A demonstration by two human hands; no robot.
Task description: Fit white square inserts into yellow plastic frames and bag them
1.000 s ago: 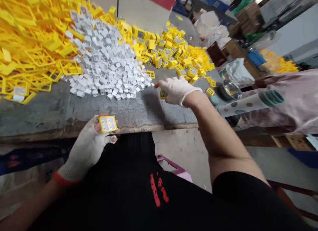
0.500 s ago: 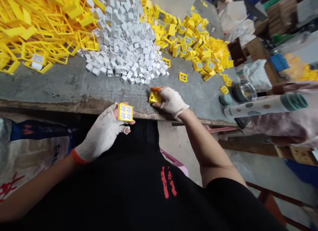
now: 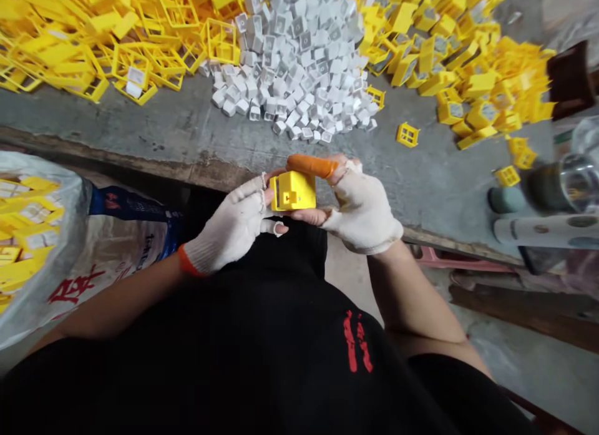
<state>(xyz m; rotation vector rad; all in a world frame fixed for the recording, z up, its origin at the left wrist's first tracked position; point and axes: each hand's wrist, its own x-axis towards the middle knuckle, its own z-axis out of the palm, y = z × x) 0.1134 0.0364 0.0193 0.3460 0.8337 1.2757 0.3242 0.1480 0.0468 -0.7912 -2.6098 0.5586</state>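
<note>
My right hand [image 3: 360, 204], in a white glove with an orange cover on one finger, grips a yellow plastic box [image 3: 299, 190] between finger and thumb. My left hand [image 3: 234, 223], gloved in white with bare fingertips, holds the left side of the same yellow piece. The two hands meet in front of my body, by the table's front edge. Whether the yellow frame with white panes is joined to the box is hidden. Beyond my hands lies a heap of small white blocks [image 3: 299, 60].
Yellow frames [image 3: 70, 42] are piled at the back left and yellow boxes [image 3: 482, 85] at the back right. One small yellow frame [image 3: 408, 135] lies apart on the grey table [image 3: 435, 185]. At left hangs a sack [image 3: 32, 235] of yellow pieces. A bottle [image 3: 543, 230] lies at right.
My right hand has lifted the yellow box from the table and brought it to the piece in my left hand. The view has shifted left, showing the open sack.
</note>
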